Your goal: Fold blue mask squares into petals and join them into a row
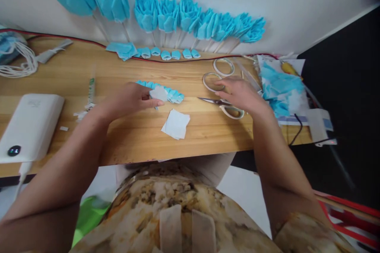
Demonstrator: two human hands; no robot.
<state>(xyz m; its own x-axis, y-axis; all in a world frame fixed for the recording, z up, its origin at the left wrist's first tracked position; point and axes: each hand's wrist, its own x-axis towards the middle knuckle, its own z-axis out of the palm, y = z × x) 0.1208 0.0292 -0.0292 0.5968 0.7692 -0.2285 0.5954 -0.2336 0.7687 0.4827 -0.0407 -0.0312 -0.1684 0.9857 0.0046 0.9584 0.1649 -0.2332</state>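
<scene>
My left hand (133, 99) pinches a pale blue, petal-like piece (159, 93) between thumb and fingers. Just behind it runs a row of small folded blue petals (175, 95) on the table. On the right, my right hand (239, 91) has its thumb and fingertips at the near-right rim of a roll of clear tape (209, 83), which lies flat. A second tape roll (224, 67) is right behind that one. Scissors (230, 110) with white handles lie under and beside my right hand, blades pointing left. Between the hands, nearer me, rests a small stack of pale squares (176, 124).
Blue flowers on sticks (190, 14) lean along the wall, with rolled blue pieces (165, 55) before them. A white power bank (32, 126) sits at left. Blue scraps (280, 87) and a yellow-handled tool (289, 68) lie at right. A red-black cable (97, 42) crosses the back.
</scene>
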